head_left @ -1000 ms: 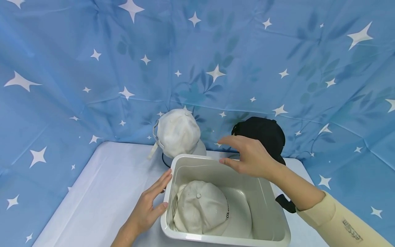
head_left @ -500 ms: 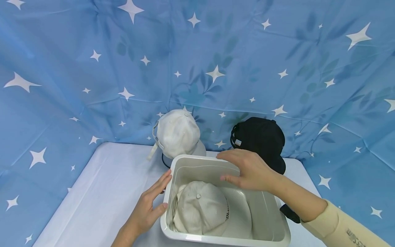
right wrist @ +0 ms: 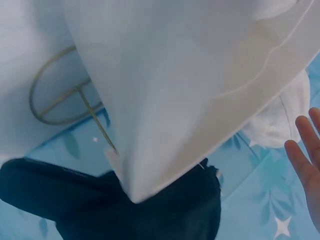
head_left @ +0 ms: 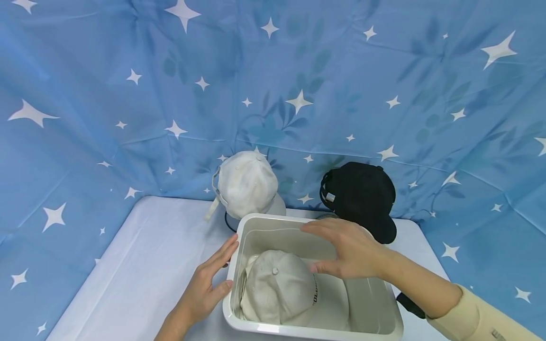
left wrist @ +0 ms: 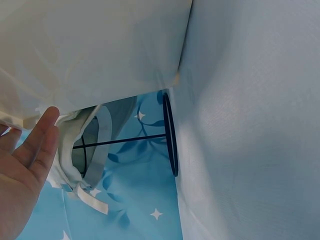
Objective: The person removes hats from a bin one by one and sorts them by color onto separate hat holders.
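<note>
A beige baseball cap (head_left: pixel 277 284) with dark lettering lies crown up inside a cream plastic bin (head_left: pixel 315 330), its brim to the right. My left hand (head_left: pixel 200 289) rests with straight fingers against the bin's left side; the left wrist view shows its fingertips near the rim. Over the right half of the bin is my right hand (head_left: pixel 347 248), thumb apart from the fingers and nothing in its grasp. Behind the bin, a white cap (head_left: pixel 247 184) hangs on a black wire stand (left wrist: pixel 170 135), its strap dangling.
At the back right a black cap (head_left: pixel 362 199) sits on a gold-coloured wire stand (right wrist: pixel 37 100). The white-covered table (head_left: pixel 162 246) ends at a blue curtain (head_left: pixel 170 71) with white stars. A dark band (head_left: pixel 409 305) shows near the right forearm.
My right hand has moved down and slightly right, from in front of the black cap to over the bin. The black cap shows more fully. My left hand and the bin stay put.
</note>
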Tool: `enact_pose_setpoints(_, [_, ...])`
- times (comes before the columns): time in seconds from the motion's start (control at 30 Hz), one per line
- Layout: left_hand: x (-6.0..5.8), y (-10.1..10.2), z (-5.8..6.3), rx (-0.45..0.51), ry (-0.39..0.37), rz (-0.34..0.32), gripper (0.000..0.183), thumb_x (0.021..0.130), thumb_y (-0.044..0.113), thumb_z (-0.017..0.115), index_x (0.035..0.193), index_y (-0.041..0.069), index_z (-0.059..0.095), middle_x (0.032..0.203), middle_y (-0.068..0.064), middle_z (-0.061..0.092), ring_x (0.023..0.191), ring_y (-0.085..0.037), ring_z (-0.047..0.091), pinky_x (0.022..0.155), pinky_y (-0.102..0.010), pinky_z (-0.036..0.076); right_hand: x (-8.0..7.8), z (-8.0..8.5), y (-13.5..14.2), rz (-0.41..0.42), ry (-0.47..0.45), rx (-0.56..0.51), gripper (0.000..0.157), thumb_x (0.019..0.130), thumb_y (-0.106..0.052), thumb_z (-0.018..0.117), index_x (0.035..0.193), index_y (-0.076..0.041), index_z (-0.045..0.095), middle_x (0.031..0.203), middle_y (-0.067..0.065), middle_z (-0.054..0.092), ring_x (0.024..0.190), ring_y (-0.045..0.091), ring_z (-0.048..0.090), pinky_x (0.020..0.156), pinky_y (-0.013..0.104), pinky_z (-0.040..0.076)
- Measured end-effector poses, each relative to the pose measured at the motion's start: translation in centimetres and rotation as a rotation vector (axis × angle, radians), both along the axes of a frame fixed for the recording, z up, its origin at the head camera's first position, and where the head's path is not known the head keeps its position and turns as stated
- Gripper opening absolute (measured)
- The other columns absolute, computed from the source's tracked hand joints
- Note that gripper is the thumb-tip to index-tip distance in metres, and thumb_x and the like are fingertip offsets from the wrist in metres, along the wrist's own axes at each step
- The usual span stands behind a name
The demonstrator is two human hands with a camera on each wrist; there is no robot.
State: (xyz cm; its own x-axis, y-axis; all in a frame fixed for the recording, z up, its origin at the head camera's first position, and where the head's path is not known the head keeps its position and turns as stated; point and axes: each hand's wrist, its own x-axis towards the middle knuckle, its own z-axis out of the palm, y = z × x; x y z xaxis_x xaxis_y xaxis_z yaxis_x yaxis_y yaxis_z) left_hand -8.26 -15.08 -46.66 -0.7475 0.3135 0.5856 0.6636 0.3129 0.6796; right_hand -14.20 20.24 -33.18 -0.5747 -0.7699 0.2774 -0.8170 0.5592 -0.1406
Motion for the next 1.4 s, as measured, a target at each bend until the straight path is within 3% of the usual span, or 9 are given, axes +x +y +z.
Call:
enact_pose_setpoints(0.13, [0.0, 0.0, 0.0, 0.001, -0.002, 0.002, 0.074, 0.085, 0.003, 0.059, 0.158, 0.003, 0.045, 0.166, -0.016, 0.038, 0.148, -0.02, 0.045, 0.091, -0.036, 0.054, 0.4, -0.7, 0.4, -0.022, -0.033, 0.014, 0.078, 0.084, -0.064, 0.076, 0.144, -0.016, 0.063, 0.14, -0.003, 0.067, 0.125, 0.02, 0.065, 0.096, 0.049, 0.056])
enact_pose_setpoints(0.33, [0.0, 0.0, -0.1, 0.003, -0.002, 0.001, 0.073, 0.086, 0.004, 0.059, 0.158, 0.003, 0.045, 0.166, -0.015, 0.038, 0.148, -0.02, 0.045, 0.091, -0.036, 0.055, 0.8, -2.1, 0.9, -0.017, -0.021, -0.009, 0.09, 0.075, -0.057, 0.088, 0.15, -0.017, 0.057, 0.14, -0.002, 0.066, 0.124, 0.019, 0.066, 0.094, 0.047, 0.057])
enact_pose_setpoints(0.43, [0.0, 0.0, -0.1, 0.003, 0.001, 0.002, 0.073, 0.086, 0.004, 0.058, 0.157, 0.003, 0.046, 0.166, -0.015, 0.038, 0.148, -0.02, 0.045, 0.091, -0.036, 0.055, 0.9, -2.8, 1.0, -0.008, -0.058, -0.025, 0.093, 0.072, -0.051, 0.091, 0.151, -0.016, 0.055, 0.142, 0.0, 0.065, 0.126, 0.022, 0.065, 0.096, 0.049, 0.055])
enact_pose_setpoints(0.77, [0.0, 0.0, -0.2, 0.006, 0.004, -0.003, 0.073, 0.086, 0.004, 0.058, 0.158, 0.003, 0.045, 0.166, -0.016, 0.038, 0.148, -0.019, 0.045, 0.09, -0.036, 0.054, 1.1, -4.5, 1.2, -0.034, -0.158, -0.024, 0.09, 0.077, -0.051, 0.089, 0.152, -0.016, 0.054, 0.142, 0.0, 0.064, 0.127, 0.025, 0.064, 0.097, 0.053, 0.055])
enact_pose_setpoints(1.07, [0.0, 0.0, -0.2, 0.012, 0.003, -0.005, 0.072, 0.086, 0.004, 0.058, 0.158, 0.003, 0.045, 0.166, -0.016, 0.038, 0.148, -0.02, 0.044, 0.09, -0.036, 0.054, 1.1, -5.4, 0.9, -0.028, -0.128, -0.015, 0.086, 0.078, -0.06, 0.085, 0.146, -0.013, 0.06, 0.138, -0.001, 0.067, 0.123, 0.022, 0.066, 0.096, 0.049, 0.055])
enact_pose_setpoints(1.4, [0.1, 0.1, -0.1, 0.013, 0.012, -0.002, 0.072, 0.086, 0.004, 0.058, 0.157, 0.002, 0.046, 0.165, -0.017, 0.039, 0.148, -0.02, 0.045, 0.09, -0.035, 0.054, 1.1, -6.5, 0.3, -0.021, -0.183, -0.005, 0.08, 0.081, -0.06, 0.082, 0.143, -0.013, 0.062, 0.138, -0.003, 0.067, 0.126, 0.022, 0.064, 0.1, 0.049, 0.053])
